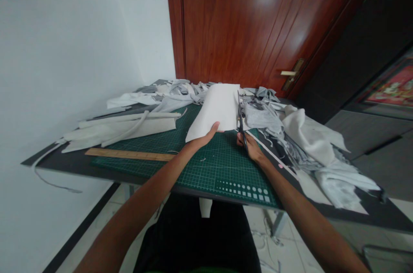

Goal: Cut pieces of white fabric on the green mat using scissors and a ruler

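My left hand (206, 135) grips the near edge of a white fabric piece (217, 109) and lifts it off the green cutting mat (206, 161), thumb on top. My right hand (250, 146) is closed round the handles of black scissors (240, 120), whose blades point away from me along the right edge of the white fabric piece. Both hands sit over the middle of the mat, a short gap apart.
A wooden ruler (129, 154) lies at the mat's left edge. Folded pale strips (129, 128) lie to the left; a heap of grey and white scraps (309, 144) covers the table's right and back. A brown door (258, 23) stands behind.
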### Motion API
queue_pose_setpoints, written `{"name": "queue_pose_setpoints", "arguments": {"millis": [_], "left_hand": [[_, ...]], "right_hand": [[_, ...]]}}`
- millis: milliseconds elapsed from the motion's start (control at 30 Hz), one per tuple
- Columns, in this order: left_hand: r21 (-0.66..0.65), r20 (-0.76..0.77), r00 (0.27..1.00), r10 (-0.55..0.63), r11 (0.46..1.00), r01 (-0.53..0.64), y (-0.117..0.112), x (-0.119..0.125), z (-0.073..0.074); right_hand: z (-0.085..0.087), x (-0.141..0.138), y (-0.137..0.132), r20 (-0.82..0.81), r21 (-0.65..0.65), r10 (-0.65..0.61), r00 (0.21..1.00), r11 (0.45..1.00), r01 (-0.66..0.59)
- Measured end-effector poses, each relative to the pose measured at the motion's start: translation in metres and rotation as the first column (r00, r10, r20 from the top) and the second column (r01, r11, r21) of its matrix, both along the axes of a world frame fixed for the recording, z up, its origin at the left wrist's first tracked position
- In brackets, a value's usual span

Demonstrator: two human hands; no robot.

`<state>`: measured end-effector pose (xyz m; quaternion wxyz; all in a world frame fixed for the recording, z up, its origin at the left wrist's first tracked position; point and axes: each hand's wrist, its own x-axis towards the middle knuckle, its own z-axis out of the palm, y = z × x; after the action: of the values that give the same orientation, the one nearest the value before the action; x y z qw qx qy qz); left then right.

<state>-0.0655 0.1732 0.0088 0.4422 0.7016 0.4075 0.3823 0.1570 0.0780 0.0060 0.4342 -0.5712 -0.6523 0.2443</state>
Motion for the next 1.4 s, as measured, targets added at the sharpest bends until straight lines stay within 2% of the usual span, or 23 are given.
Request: {"name": "queue_pose_setpoints", "arguments": {"millis": [500,667,900,1067,1400], "left_hand": [[-0.019,-0.01,0.999,0.048,0.999,-0.048,-0.007,0.0,0.006],[-0.032,-0.007,1.0,-0.015,0.999,0.014,-0.006,0.002,0.0],[0.012,0.016,1.0,-0.016,1.0,0.016,-0.008,0.006,-0.002],[0.015,0.001,0.995,-0.101,0.995,0.101,-0.008,0.01,-0.007],[0.018,0.012,0.993,-0.117,0.993,0.117,-0.009,0.013,-0.008]], "right_hand": [[-0.002,0.0,0.0,-0.012,-0.01,-0.01,1.0,1.0,0.01],[-0.003,0.001,0.001,-0.026,-0.001,-0.008,1.0,1.0,0.008],[-0.006,0.002,0.002,-0.028,0.008,-0.002,1.0,1.0,0.002],[-0.005,0.001,0.001,-0.028,0.029,0.005,1.0,1.0,-0.004],[-0.001,-0.004,-0.002,-0.03,0.037,0.005,1.0,0.999,-0.004]]}}
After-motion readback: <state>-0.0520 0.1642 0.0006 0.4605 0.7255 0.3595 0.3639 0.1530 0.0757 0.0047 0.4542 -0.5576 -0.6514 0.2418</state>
